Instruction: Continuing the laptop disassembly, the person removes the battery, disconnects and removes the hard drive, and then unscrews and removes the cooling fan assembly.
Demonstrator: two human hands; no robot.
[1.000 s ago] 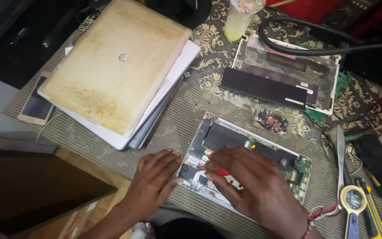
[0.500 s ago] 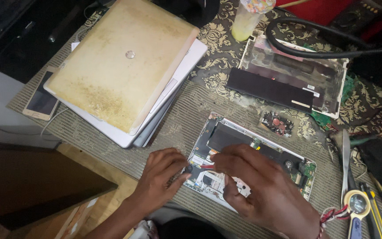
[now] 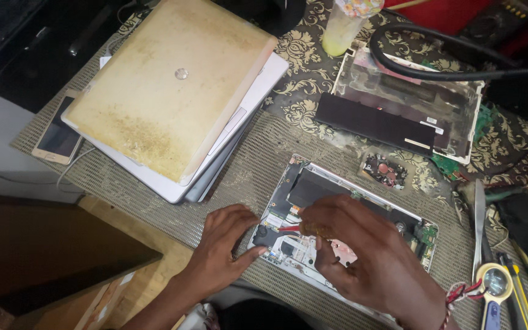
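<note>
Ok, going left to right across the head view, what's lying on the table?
Gold smartphone → yellowed closed laptop on a stack → left hand → opened silver laptop base under the right hand → yellow-rimmed magnifying glass.

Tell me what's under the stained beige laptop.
Under the stained beige laptop, two more closed laptops are stacked, only their edges showing; a patterned cloth lies beneath. Anything between them is covered.

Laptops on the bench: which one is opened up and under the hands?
The small silver one nearest the person, base cover off, boards and black battery exposed. The left hand steadies its edge; the right hand holds a red-tipped tool over it. The stacked laptops are closed.
</note>
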